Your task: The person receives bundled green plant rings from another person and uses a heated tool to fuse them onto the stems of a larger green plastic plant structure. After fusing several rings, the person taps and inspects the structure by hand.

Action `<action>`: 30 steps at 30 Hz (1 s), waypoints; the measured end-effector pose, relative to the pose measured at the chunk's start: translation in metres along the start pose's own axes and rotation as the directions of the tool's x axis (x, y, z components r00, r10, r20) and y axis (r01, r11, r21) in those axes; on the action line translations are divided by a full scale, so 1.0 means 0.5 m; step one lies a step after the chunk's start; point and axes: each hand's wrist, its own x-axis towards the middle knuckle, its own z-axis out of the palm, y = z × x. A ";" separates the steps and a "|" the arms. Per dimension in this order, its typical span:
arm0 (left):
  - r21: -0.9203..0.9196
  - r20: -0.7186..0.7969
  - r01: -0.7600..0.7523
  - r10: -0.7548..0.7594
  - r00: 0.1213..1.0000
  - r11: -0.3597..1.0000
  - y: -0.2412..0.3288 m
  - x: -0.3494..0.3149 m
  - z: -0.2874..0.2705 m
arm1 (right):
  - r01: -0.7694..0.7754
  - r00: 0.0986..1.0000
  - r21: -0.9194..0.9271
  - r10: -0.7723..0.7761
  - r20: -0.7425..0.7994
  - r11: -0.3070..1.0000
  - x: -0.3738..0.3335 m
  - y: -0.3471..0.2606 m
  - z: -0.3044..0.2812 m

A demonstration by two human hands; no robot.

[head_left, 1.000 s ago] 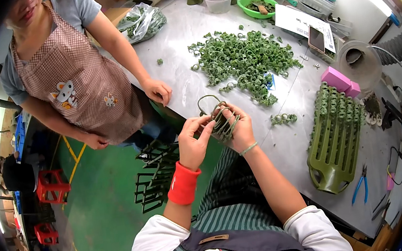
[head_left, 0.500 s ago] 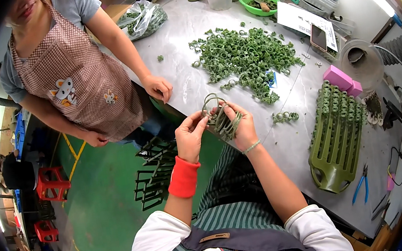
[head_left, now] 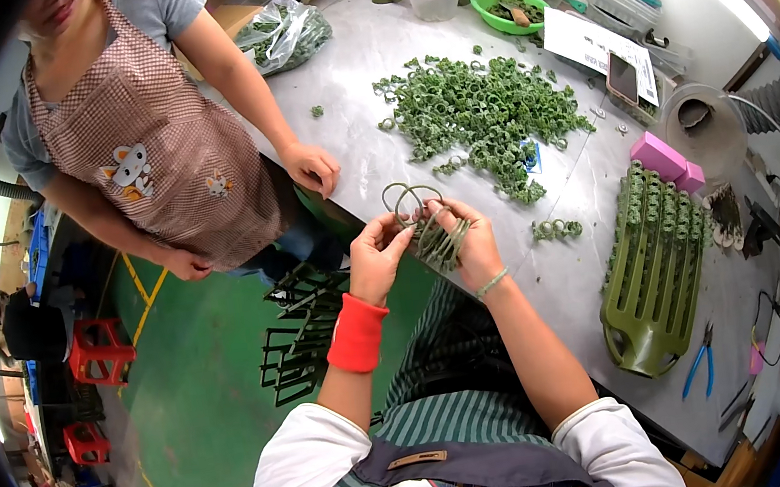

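Note:
In front of me, over the table's near edge, my right hand [head_left: 479, 257] is closed round a bundle of thin olive-green rings [head_left: 439, 245], bangle-sized hoops hanging together. My left hand [head_left: 375, 267], with a red wristband above it, pinches the lower edge of a thin green ring [head_left: 386, 197] between thumb and fingers. This ring stands upright beside another raised hoop and overlaps it. Whether the two hoops are joined I cannot tell. Beyond my hands lies a heap of small green ring-shaped pieces [head_left: 480, 106], with a short row of them [head_left: 556, 229] nearer my right.
An olive slotted rack [head_left: 650, 299] loaded with small pieces lies at right, beside pink blocks [head_left: 657, 160] and blue-handled pliers [head_left: 700, 363]. A co-worker in a checked apron [head_left: 155, 155] stands at left, one hand [head_left: 313, 169] on the table edge. A green bowl [head_left: 507, 10] stands at the back.
The ring in my left hand has shifted left, away from the bundle, so two hoops now show apart at the top. My right hand keeps its hold.

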 end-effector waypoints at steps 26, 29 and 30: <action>0.503 -0.062 -0.358 0.446 0.893 0.787 -0.059 -0.016 -0.035 | -0.017 0.982 0.068 0.004 0.190 0.998 0.155 -0.017 0.110; 0.478 -0.064 -0.346 0.425 0.903 0.807 -0.060 -0.019 -0.035 | -0.029 0.985 0.051 0.019 0.171 0.998 0.154 -0.019 0.110; 0.478 -0.064 -0.347 0.426 0.903 0.807 -0.062 -0.019 -0.037 | -0.030 0.985 0.049 0.021 0.170 0.998 0.153 -0.019 0.112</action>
